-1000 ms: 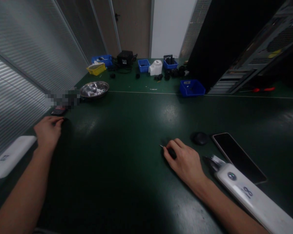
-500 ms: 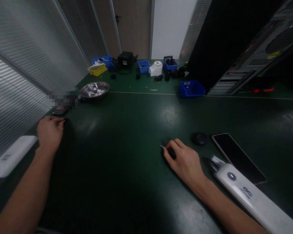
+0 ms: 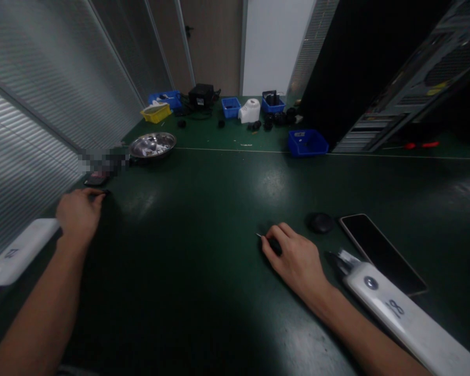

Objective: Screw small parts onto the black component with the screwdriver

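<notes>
- A left hand [image 3: 79, 211] at nine o'clock on the smooth, dull-sheened green table [image 3: 203, 224], thumb and finger pinched on a small dark bit [image 3: 107, 192], too tiny to identify
- A right hand [image 3: 295, 256] at half past four, fingers curled nearly closed around a dark tool [image 3: 274, 245], mostly hidden, its thin metallic tip poking out toward ten o'clock
- A rounded black puck [image 3: 321, 223] just off that hand's knuckles at half past one; a flat, glossy phone [image 3: 382, 253] at three, beside a long white case [image 3: 411, 316]
- A shiny round metal bowl [image 3: 152, 146] at ten o'clock; a blue plastic bin [image 3: 307, 143] at two
</notes>
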Available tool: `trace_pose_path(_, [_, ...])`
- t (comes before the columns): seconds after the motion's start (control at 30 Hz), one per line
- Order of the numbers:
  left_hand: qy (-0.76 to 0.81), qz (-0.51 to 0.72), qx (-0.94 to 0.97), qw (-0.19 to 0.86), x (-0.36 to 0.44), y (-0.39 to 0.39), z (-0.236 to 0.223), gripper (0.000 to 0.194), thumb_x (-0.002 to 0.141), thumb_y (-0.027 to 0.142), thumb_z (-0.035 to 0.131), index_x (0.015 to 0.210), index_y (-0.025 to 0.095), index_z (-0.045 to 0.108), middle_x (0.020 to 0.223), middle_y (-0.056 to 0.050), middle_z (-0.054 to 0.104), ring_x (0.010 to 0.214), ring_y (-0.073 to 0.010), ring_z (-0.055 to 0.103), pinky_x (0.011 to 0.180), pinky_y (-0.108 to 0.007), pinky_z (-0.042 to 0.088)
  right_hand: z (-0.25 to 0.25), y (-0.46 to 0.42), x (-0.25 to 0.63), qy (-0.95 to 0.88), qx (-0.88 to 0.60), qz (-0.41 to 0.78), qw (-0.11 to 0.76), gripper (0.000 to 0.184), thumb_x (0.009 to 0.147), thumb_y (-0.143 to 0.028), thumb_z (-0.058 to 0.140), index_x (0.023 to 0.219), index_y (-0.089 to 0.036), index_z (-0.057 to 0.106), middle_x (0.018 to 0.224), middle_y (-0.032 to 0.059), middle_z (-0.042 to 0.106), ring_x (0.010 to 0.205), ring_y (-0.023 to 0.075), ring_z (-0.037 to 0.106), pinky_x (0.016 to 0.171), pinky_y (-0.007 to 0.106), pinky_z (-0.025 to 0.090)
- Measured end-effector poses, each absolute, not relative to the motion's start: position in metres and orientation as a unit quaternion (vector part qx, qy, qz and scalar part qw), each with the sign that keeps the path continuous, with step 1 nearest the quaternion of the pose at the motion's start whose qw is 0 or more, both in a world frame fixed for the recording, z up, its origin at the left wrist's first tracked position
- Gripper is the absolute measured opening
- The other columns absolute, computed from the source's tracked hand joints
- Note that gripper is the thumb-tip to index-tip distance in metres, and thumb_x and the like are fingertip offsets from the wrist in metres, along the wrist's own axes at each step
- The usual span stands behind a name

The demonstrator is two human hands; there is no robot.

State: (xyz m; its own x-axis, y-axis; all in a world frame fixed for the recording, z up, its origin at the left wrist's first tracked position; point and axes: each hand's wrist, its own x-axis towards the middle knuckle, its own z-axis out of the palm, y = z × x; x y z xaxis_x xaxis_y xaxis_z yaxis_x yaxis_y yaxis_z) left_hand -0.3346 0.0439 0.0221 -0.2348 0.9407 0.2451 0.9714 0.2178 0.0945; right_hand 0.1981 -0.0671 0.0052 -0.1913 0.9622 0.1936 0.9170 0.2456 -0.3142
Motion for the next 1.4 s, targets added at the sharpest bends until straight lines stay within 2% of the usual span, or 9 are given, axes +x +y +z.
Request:
trace_pose_path(0.13, [-0.799,-0.06,-0.589,0.1,-0.316,0.048,0.027,0.048,0.098,0.049,0.048,0.119,0.012,0.072,0.102,-0.013,0.071,0.085,-0.0269,0.059,0.071,-0.032,0.039,0.004,-0.067,0.197,-0.771,-0.609,0.055,0.179,0.019,0.102,-0.032,0.05,0.091,-0.021,0.062,0.09,0.0017,0.064,0.073,0.0147,0.061,0.064,0.028,0.037])
trace_pose_path(0.23, [-0.729,-0.111,-0.675,0.021,-0.265,0.046,0.03,0.041,0.097,0.047,0.054,0.116,0.016,0.072,0.108,-0.01,0.072,0.089,-0.0253,0.063,0.077,-0.035,0.044,0.004,-0.067,0.196,-0.771,-0.609,0.06,0.175,0.02,0.102,-0.032,0.05,0.091,-0.021,0.061,0.091,0.0017,0.063,0.073,0.0147,0.062,0.064,0.028,0.037])
trace_pose_path(0.3, [-0.652,-0.158,-0.74,-0.048,-0.212,0.036,0.03,0.031,0.096,0.041,0.059,0.108,0.016,0.073,0.109,-0.009,0.072,0.094,-0.0246,0.065,0.084,-0.036,0.047,0.004,-0.067,0.196,-0.773,-0.608,0.064,0.171,0.021,0.103,-0.033,0.05,0.091,-0.021,0.061,0.091,0.0018,0.063,0.073,0.0147,0.062,0.065,0.028,0.038])
trace_pose_path(0.4, [-0.484,-0.198,-0.833,-0.181,-0.123,0.011,0.024,0.021,0.099,0.034,0.059,0.109,0.022,0.072,0.114,-0.006,0.07,0.105,-0.0217,0.064,0.091,-0.035,0.05,0.004,-0.067,0.196,-0.773,-0.608,0.064,0.168,0.021,0.103,-0.034,0.049,0.091,-0.021,0.061,0.092,0.0018,0.063,0.073,0.0149,0.061,0.066,0.028,0.038])
trace_pose_path(0.5, [-0.356,-0.227,-0.875,-0.237,-0.06,-0.014,0.013,0.017,0.101,0.028,0.057,0.106,0.021,0.071,0.108,-0.006,0.071,0.102,-0.0196,0.063,0.093,-0.036,0.05,0.004,-0.068,0.196,-0.772,-0.608,0.064,0.171,0.021,0.102,-0.034,0.05,0.091,-0.021,0.062,0.092,0.0016,0.064,0.074,0.0151,0.061,0.067,0.028,0.038])
trace_pose_path(0.57, [-0.327,-0.252,-0.877,-0.248,-0.041,-0.023,0.005,0.016,0.101,0.026,0.056,0.106,0.019,0.07,0.106,-0.007,0.07,0.1,-0.0188,0.063,0.091,-0.035,0.051,0.004,-0.068,0.196,-0.77,-0.607,0.071,0.181,0.02,0.102,-0.034,0.052,0.09,-0.021,0.062,0.091,0.0013,0.064,0.073,0.0149,0.061,0.066,0.028,0.038])
trace_pose_path(0.83, [-0.341,-0.268,-0.857,-0.279,-0.045,-0.024,-0.002,0.016,0.1,0.023,0.058,0.112,0.021,0.069,0.108,-0.006,0.07,0.103,-0.0186,0.062,0.092,-0.035,0.052,0.005,-0.067,0.194,-0.769,-0.572,0.146,0.246,0.02,0.101,-0.034,0.052,0.089,-0.022,0.063,0.09,0.0013,0.064,0.075,0.0144,0.061,0.069,0.026,0.041])
trace_pose_path(1.0, [-0.336,-0.27,-0.855,-0.29,-0.043,-0.025,0.0,0.026,0.101,0.022,0.057,0.125,0.021,0.066,0.115,-0.008,0.068,0.108,-0.0203,0.062,0.094,-0.038,0.054,0.005,-0.069,0.194,-0.783,-0.559,0.142,0.235,0.02,0.1,-0.034,0.052,0.089,-0.022,0.063,0.089,0.0015,0.064,0.074,0.0141,0.06,0.068,0.027,0.041])
trace_pose_path(1.4, [-0.277,-0.256,-0.888,-0.265,-0.042,-0.027,-0.007,0.025,0.102,0.02,0.055,0.122,0.019,0.069,0.113,-0.008,0.07,0.106,-0.0174,0.063,0.092,-0.033,0.055,0.001,-0.072,0.189,-0.815,-0.51,0.16,0.223,0.02,0.104,-0.031,0.049,0.093,-0.021,0.063,0.092,0.0022,0.063,0.078,0.0139,0.06,0.074,0.028,0.045])
